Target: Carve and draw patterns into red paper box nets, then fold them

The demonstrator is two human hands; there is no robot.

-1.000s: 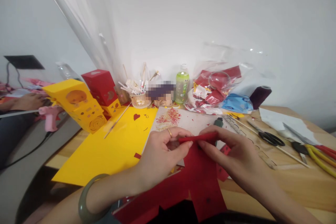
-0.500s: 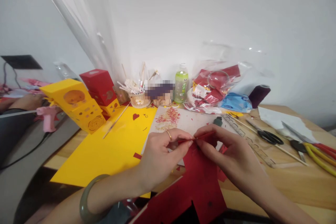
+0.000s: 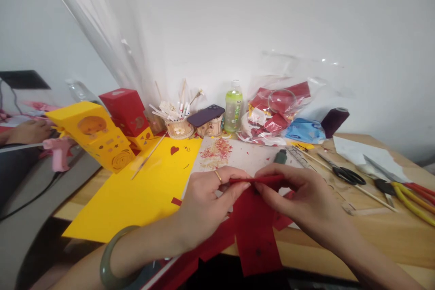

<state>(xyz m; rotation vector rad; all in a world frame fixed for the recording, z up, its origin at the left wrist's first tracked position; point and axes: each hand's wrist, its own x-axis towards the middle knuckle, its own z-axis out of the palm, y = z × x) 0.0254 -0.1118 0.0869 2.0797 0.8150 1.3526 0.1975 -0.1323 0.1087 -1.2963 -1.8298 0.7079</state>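
Both of my hands pinch the top edge of a red paper sheet that hangs down over the table's front edge. My left hand, with a ring and a green bangle on its wrist, closes thumb and forefinger on the edge at the left. Close beside it, fingertips almost touching, my right hand grips the same edge, which looks folded over. Small dark spots mark the red paper. Behind the hands lies a pale board strewn with red and yellow scraps, and a small dark green bottle stands there.
Yellow card covers the left, beside yellow and red paper boxes. A pink glue gun and another person's hand are further left. Black scissors, a wooden stick and yellow-handled scissors lie right.
The red sheet has shifted and turned, its lower part now hanging straighter and further left. More of the folded edge shows beneath my right fingers. Both hands keep their pinch.
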